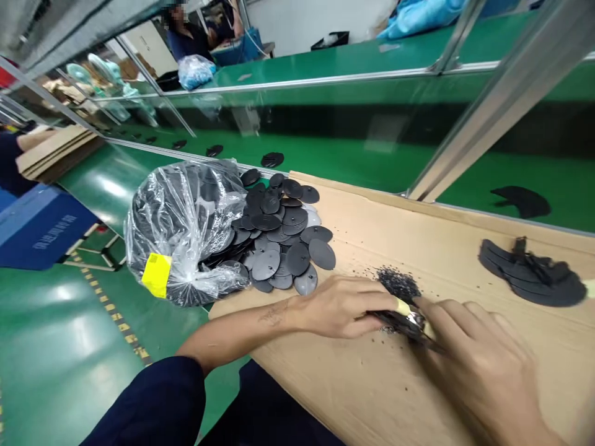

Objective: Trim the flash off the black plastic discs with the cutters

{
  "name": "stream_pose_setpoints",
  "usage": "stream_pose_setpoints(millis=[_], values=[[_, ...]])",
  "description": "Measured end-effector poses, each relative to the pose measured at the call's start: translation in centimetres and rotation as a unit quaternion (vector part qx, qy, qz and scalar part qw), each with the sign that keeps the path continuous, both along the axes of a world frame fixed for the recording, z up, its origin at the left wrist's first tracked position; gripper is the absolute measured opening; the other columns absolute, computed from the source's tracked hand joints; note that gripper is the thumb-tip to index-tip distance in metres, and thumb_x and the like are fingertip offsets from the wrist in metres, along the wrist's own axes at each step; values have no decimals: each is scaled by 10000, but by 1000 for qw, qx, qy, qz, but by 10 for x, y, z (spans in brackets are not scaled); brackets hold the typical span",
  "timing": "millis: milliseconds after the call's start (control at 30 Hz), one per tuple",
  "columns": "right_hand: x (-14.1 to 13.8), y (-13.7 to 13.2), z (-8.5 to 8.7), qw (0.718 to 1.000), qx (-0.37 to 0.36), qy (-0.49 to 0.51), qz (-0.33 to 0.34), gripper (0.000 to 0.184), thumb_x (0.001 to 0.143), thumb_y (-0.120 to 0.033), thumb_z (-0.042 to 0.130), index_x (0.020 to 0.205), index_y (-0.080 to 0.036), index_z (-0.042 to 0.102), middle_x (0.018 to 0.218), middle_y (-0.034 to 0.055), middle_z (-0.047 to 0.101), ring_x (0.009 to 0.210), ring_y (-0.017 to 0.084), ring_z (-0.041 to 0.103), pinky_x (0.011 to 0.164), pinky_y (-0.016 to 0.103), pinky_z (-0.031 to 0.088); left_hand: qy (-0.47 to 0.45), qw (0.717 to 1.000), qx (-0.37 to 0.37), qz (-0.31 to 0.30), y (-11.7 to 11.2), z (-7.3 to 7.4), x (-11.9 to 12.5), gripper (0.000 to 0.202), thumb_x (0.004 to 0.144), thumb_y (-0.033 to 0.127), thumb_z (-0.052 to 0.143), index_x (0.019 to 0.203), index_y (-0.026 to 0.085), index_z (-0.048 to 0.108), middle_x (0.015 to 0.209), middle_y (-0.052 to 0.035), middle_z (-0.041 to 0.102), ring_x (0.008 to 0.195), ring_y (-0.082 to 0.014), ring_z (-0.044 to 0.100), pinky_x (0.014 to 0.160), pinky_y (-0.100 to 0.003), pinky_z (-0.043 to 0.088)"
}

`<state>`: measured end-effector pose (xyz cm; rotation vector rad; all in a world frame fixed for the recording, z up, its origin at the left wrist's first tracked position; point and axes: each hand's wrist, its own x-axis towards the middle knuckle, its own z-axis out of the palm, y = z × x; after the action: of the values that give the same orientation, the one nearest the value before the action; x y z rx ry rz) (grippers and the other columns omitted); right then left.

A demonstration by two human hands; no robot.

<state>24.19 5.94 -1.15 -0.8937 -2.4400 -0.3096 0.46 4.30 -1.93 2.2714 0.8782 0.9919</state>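
Note:
My left hand rests on the cardboard sheet and pinches a black plastic disc by its edge. My right hand is closed around a small tool with a pale handle and a metal tip, pressed against the disc. Black shavings lie just beyond the hands. A heap of loose black discs spills from a clear plastic bag to the left of my left hand.
A stack of black discs lies at the right on the cardboard. Behind runs a green conveyor with scattered discs and metal frame bars. Another person sits far back left. A blue box stands left.

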Motion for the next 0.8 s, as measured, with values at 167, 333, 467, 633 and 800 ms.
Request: stream_pose_setpoints(millis=[167, 333, 467, 633, 800], values=[[-1, 0, 0, 983, -136, 123, 1, 146, 971, -257, 558, 1082, -219, 644, 837, 56, 683, 704, 221, 600, 645, 342, 419, 5, 994, -78, 80, 1, 1, -4, 239, 1009, 323, 553, 1122, 131, 640, 1007, -100, 707, 914, -198, 676, 824, -317, 568], [-6, -7, 7, 946, -217, 228, 79, 94, 923, -260, 675, 1006, -244, 633, 797, 31, 648, 665, 197, 605, 596, 330, 459, -31, 995, -90, 25, 4, 1, -1, 214, 998, 306, 573, 1112, 153, 670, 995, -103, 721, 930, -204, 673, 850, -306, 544], [-9, -14, 10, 956, -169, 220, 96, 138, 913, -97, 570, 934, -225, 618, 727, 18, 618, 630, 175, 559, 595, 325, 426, -22, 991, -122, -44, 11, 16, -7, 295, 1046, 326, 470, 1159, 175, 697, 1095, -105, 732, 1046, -209, 674, 950, -319, 519], [-11, -18, 5, 977, -91, 172, 84, 190, 912, -58, 529, 983, -204, 628, 702, 17, 607, 643, 178, 524, 623, 325, 378, 111, 968, -163, -156, 36, 53, -19, 126, 957, 197, 619, 974, 167, 741, 885, -37, 745, 823, -152, 684, 768, -224, 502], [-8, -12, -1, 988, -70, 137, 22, 105, 945, -145, 569, 1014, -192, 633, 748, 36, 622, 693, 196, 526, 652, 329, 364, 319, 946, -47, 20, 105, 88, -40, 112, 887, 156, 669, 928, 193, 766, 967, -46, 759, 964, -209, 687, 844, -265, 489]])
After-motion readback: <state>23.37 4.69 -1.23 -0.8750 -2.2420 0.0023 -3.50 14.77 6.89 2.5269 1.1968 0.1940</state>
